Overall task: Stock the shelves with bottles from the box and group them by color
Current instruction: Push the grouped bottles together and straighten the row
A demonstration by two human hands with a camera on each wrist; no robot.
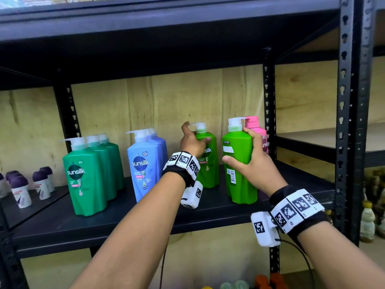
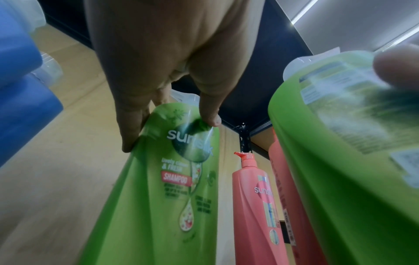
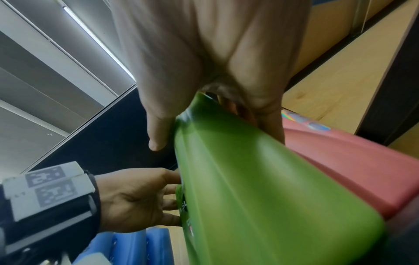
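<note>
Two light green pump bottles stand on the black shelf. My left hand grips the upper body of the rear light green bottle, thumb on its front label. My right hand grips the nearer light green bottle around its middle, back label toward me; its base looks slightly lifted or tilted. Pink bottles stand right behind it, against the shelf post. A row of dark green bottles and a row of blue bottles stand to the left.
Small purple-capped roll-on bottles stand on the neighbouring shelf at far left. A black perforated upright frames the right side, with another shelf unit beyond. More bottles sit low at the right and below the shelf.
</note>
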